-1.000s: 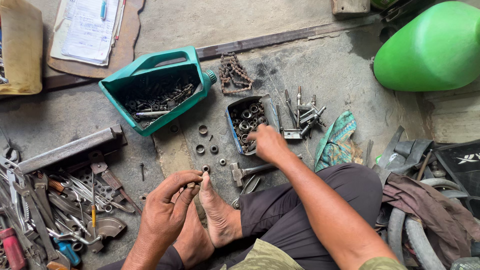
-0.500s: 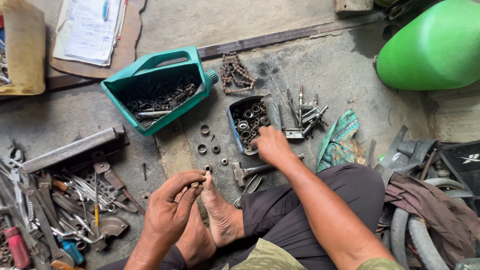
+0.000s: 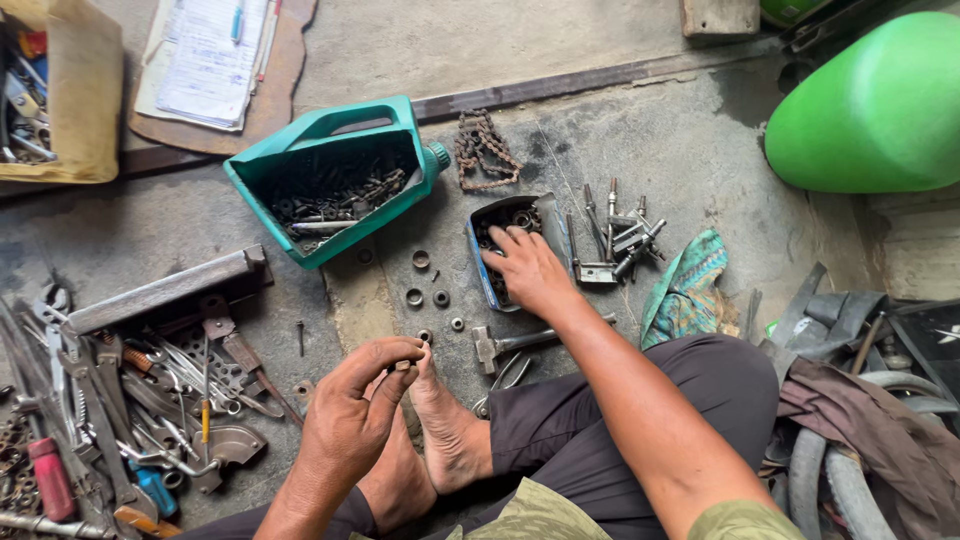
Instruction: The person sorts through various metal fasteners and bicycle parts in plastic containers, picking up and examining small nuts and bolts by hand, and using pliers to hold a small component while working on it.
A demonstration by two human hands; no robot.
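Observation:
I sit on a concrete floor with my bare feet [image 3: 440,440] in front of me. My right hand [image 3: 528,268] reaches into a small dark tin [image 3: 490,215] filled with nuts and washers, fingers spread among them. My left hand [image 3: 355,410] is held above my toes, fingertips pinched on a small metal part [image 3: 404,365]. Several loose washers [image 3: 428,285] lie on the floor between the tin and my feet. A hammer [image 3: 505,345] lies just below my right wrist.
A cut-open teal jug [image 3: 330,180] holds bolts and scrap. A rusty chain [image 3: 482,148], loose bolts [image 3: 620,235], a patterned rag [image 3: 690,290], a green tank [image 3: 870,110], a pile of wrenches and pliers [image 3: 130,400], papers on a board [image 3: 215,60] and tyres [image 3: 860,450] surround me.
My right hand has moved up from the tin's lower edge into the tin. My left hand stays pinched near my toes; the view has shifted slightly.

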